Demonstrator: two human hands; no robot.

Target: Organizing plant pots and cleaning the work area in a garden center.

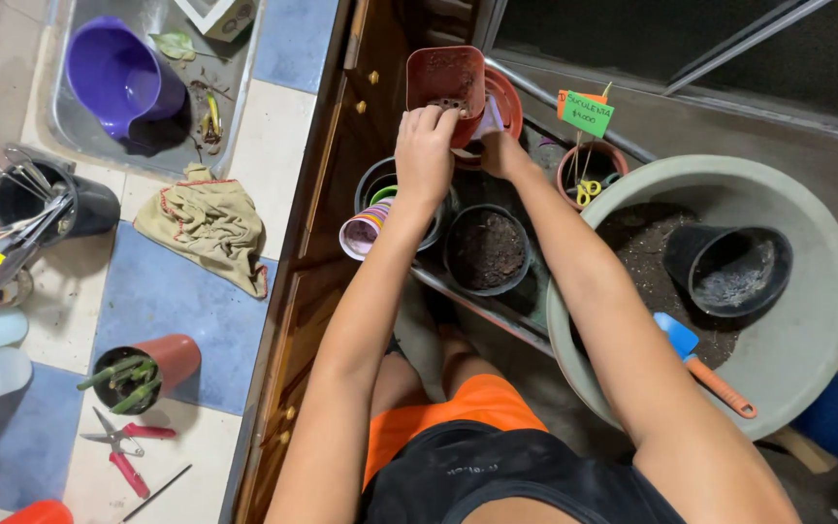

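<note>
Right, the left hand (426, 146) is wrapping its fingers over the rim and side of a square terracotta-coloured plastic pot (446, 82), tilted so its mouth is facing up toward the camera, while the right hand (497, 146) is coming in underneath, pinching something small and pale (489, 118) against the pot's lower edge; what that piece is, I cannot tell. The pot is hanging in the air just in front of a round red saucer (506, 97), above the cluster of containers on the floor. Directly below are sitting a black pot full of soil (486, 249) and a stack of striped cups (365, 230) lying on its side. Off to the right, the big grey basin (817, 291) is holding loose soil, a tipped black pot (729, 272) and a blue-bladed trowel with an orange handle (705, 367). On the tiled table at left, red pruning shears (123, 446) and a crumpled rag (208, 225) are lying. That square pot is looking light and thin-walled, probably a bit flexible, so gripping by the stiffer rim or two opposite corners seems the safest hold.
</note>
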